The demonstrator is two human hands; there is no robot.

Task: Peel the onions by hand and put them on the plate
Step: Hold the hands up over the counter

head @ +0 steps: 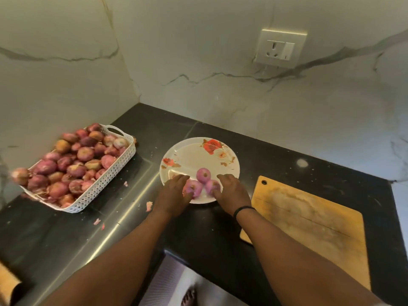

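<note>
White plate with red-orange flowers; pale purple peeled onions; white perforated basket; black countertop; tan cutting board.

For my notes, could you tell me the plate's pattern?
White plate with red-orange flowers, head view.

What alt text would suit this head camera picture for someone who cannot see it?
Two hands, left hand and right hand, cup three peeled onions on a floral plate. A white basket of unpeeled onions sits left, a wooden cutting board right.
</note>
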